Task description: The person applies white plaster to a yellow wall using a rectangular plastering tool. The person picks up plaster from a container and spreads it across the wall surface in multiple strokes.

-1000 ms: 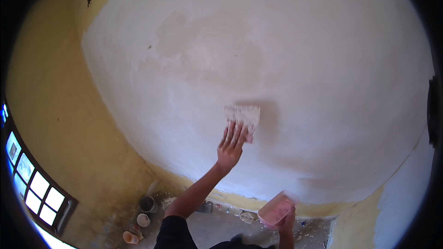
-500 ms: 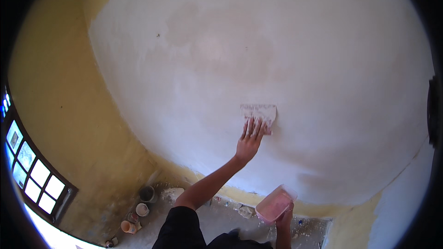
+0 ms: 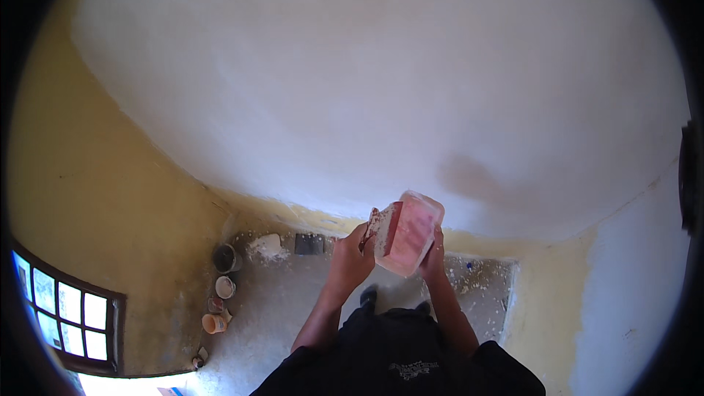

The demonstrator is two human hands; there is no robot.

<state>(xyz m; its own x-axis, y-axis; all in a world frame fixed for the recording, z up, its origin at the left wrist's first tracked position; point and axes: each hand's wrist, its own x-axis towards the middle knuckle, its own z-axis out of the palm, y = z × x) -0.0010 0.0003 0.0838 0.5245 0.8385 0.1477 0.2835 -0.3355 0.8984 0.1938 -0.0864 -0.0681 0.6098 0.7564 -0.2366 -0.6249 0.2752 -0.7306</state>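
My left hand [image 3: 351,258] grips a wide putty spreader [image 3: 384,229] with a reddish face and putty-smeared back. The spreader sits at the left side of a translucent pink plastic tub [image 3: 416,238], tilted against or just over it. My right hand [image 3: 432,255] holds the tub from the right, its fingers partly hidden behind it. Both hands are low in front of my body, below the pale coated wall [image 3: 381,81].
Yellow wall [image 3: 95,191] with a barred window [image 3: 70,301] at left. Along the floor's left side stand a dark bucket [image 3: 226,257], a white pail [image 3: 225,286] and an orange container [image 3: 213,323]. A pale pile [image 3: 268,248] and dark panel [image 3: 309,244] lie by the wall.
My left hand has pulled the spreader off the wall down to the tub. My right hand has raised the tub leftward toward it. The view has tilted down toward the floor.
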